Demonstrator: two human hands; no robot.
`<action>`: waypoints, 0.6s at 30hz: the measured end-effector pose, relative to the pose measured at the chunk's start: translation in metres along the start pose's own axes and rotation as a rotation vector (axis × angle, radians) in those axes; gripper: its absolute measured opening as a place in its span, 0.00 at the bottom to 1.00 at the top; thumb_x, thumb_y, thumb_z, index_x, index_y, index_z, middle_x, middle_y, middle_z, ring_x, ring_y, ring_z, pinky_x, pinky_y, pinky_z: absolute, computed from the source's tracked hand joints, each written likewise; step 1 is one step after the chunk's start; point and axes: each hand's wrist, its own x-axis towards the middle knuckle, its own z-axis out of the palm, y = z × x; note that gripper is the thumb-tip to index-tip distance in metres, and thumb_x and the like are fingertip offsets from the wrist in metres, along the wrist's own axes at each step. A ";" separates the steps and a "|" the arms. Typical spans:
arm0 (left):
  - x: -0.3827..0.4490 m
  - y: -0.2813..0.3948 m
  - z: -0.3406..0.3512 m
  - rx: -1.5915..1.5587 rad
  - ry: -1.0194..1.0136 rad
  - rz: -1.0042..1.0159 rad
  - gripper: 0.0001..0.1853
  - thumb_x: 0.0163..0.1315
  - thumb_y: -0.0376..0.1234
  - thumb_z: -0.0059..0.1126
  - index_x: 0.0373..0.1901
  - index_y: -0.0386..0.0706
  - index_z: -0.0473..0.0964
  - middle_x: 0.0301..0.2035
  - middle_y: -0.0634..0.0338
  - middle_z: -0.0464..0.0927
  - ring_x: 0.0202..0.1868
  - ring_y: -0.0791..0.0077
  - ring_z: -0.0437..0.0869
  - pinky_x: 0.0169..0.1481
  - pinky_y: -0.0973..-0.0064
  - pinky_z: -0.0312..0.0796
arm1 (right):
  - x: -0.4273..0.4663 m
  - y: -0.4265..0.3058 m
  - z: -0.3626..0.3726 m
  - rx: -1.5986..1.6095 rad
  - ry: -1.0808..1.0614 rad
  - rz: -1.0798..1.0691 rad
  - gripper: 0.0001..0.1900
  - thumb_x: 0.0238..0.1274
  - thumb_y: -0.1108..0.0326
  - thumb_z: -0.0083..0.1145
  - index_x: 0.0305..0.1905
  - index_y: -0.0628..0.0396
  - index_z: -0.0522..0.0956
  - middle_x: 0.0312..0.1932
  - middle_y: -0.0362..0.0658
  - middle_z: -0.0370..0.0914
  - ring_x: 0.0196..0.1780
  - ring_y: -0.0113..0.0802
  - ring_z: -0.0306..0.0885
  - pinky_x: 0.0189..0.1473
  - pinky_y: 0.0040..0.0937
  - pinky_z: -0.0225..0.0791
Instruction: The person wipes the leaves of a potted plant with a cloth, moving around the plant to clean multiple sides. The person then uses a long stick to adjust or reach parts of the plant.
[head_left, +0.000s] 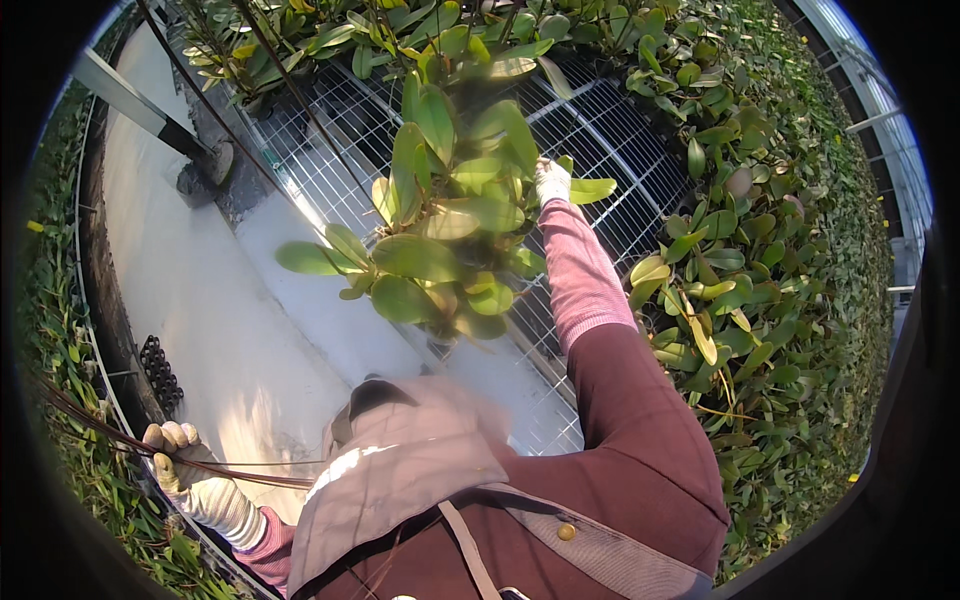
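My left hand (180, 457), in a striped work glove, is at the lower left over the aisle. Its fingers curl around a bundle of thin dark brown rods (247, 475) that runs across the palm. Stretched forward over the wire-mesh bench (622, 150), my gloved right hand (553, 180) has its fingers bent. It is at the right side of a cluster of broad-leaved potted plants (420, 255), which look like orchids. Leaves cover part of the fingers, so their hold is unclear. The cluster is partly blurred and overhangs the bench edge; its pots are hidden.
Dense rows of similar plants (750, 300) fill the right and the far side. Long thin dark rods (202, 90) cross the upper left. A metal post (142, 105) stands in the pale aisle (225, 300). A black cell tray (159, 375) lies by the left bench.
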 end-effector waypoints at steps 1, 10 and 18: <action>0.002 0.001 -0.010 -0.029 -0.072 -0.024 0.24 0.70 0.36 0.60 0.62 0.30 0.74 0.35 0.61 0.67 0.38 0.72 0.65 0.45 0.72 0.64 | -0.006 -0.014 -0.009 0.303 -0.040 0.178 0.26 0.69 0.52 0.58 0.62 0.60 0.76 0.55 0.56 0.82 0.59 0.46 0.81 0.62 0.38 0.71; 0.014 -0.005 -0.059 0.099 -0.079 -0.012 0.15 0.67 0.32 0.67 0.53 0.44 0.77 0.41 0.66 0.77 0.43 0.74 0.76 0.50 0.71 0.71 | -0.272 -0.236 -0.183 1.120 -0.057 -0.040 0.14 0.74 0.58 0.56 0.53 0.58 0.78 0.42 0.47 0.83 0.42 0.30 0.80 0.43 0.29 0.77; 0.027 -0.015 -0.030 0.074 -0.099 -0.141 0.12 0.64 0.31 0.68 0.35 0.47 0.69 0.36 0.62 0.75 0.53 0.63 0.77 0.64 0.59 0.68 | -0.474 -0.423 -0.185 0.928 -0.785 -0.988 0.19 0.60 0.53 0.66 0.45 0.58 0.78 0.34 0.54 0.82 0.40 0.56 0.81 0.41 0.43 0.74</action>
